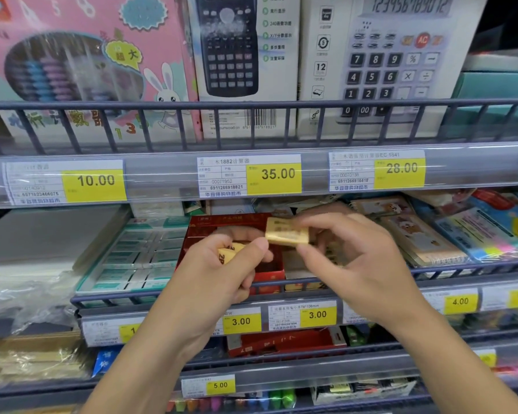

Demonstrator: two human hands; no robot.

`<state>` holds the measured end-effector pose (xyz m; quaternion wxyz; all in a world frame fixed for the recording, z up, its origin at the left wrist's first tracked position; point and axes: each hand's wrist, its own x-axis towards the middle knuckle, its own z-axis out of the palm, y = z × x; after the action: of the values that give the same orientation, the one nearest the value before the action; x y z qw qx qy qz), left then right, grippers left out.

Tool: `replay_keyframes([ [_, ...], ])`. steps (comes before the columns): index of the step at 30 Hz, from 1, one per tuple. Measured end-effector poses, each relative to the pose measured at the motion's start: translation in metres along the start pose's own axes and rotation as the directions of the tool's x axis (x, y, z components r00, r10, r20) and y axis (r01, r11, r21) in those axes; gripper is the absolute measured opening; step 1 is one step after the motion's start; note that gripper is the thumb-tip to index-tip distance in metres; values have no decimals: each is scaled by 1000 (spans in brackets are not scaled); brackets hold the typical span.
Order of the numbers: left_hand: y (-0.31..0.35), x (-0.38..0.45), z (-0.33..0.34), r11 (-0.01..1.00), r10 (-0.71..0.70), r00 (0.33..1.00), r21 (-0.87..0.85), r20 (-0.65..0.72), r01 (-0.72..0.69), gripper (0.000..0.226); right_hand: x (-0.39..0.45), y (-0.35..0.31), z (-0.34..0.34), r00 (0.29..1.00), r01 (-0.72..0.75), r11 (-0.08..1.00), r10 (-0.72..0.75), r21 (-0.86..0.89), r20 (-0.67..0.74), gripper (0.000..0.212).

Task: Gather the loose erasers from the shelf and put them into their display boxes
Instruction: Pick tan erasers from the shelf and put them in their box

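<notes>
Eraser (287,233) pinched in your right hand (353,258) over the red box (269,274), more curled in your left hand (213,273); they look light, firm and slick-wrapped, so I'd grip the long edges and drop each in flat.

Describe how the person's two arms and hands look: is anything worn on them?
Both forearms are bare up to the bottom edge of the picture; no sleeve shows. The left hand and the right hand wear no glove, and no ring, watch or bracelet can be seen. The nails that show look short and unpainted.
</notes>
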<state>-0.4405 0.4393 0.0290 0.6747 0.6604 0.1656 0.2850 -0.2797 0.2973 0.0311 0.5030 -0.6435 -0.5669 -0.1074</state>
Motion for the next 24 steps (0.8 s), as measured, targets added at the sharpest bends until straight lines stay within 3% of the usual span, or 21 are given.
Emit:
replay_keyframes([
  [3,-1,2,-4,997,-23,999,-75,-46,19,6,11,11,-19,983,-182,983,182,-5,23,22],
  [6,-3,4,-8,996,-35,997,-89,-72,29,7,20,25,-30,923,-330,936,347,-124,164,21],
  [12,-5,4,-11,995,-45,996,-90,-71,39,11,28,35,-22,844,-290,906,394,-309,363,22],
  [24,-1,2,-8,984,-49,998,-170,-33,42,21,35,36,-15,803,-238,901,393,-364,449,23],
])
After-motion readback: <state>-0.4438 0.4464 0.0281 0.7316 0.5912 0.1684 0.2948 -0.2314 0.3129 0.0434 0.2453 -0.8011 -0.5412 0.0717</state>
